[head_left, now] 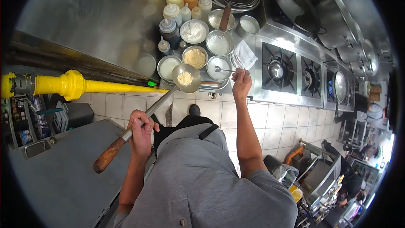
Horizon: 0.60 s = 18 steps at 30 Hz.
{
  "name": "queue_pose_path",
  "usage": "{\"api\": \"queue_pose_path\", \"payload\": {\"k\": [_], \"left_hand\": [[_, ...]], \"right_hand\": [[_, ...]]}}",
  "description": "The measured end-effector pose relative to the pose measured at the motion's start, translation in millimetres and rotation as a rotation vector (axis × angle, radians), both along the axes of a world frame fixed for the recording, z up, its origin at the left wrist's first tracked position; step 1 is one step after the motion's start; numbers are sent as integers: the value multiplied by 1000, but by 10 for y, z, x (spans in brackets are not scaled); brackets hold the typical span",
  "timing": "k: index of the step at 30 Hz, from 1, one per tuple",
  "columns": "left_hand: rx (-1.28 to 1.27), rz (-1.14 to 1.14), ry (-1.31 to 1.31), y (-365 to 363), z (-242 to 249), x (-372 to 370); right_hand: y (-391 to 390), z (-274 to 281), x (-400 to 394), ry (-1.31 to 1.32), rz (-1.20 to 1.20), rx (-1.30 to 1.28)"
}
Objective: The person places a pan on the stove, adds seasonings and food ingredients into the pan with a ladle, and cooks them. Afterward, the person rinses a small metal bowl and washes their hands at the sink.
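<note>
My left hand (142,131) is closed round the metal shaft of a long ladle (159,102) with a wooden handle end. Pale yellow powder (184,78) lies in the ladle's bowl, which hangs over the front edge of the bowls. My right hand (241,82) grips the handle of a small spoon (223,70), whose tip is in a bowl of white powder (213,74). Just behind the ladle is a bowl of yellowish powder (194,57). To its left sits a bowl of white contents (168,68), partly covered by the ladle.
Squeeze bottles (172,12) and more bowls (193,31) stand farther back. A white cloth (244,55) lies beside the stove burners (278,67). A yellow pipe (93,85) crosses at left. Other people (373,112) are far right.
</note>
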<state>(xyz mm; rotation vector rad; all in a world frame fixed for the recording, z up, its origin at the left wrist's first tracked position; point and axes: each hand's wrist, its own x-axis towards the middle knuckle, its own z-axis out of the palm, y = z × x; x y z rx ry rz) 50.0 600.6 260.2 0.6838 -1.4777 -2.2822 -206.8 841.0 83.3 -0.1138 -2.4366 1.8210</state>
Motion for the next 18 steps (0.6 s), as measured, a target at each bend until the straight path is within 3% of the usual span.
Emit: {"api": "queue_pose_path", "payload": {"k": [8, 18], "left_hand": [[9, -1, 33, -12, -45, -11], [-24, -25, 15, 17, -62, -120]], "right_hand": [[128, -51, -11, -39, -49, -232], [172, 142, -6, 1, -17, -196]]}}
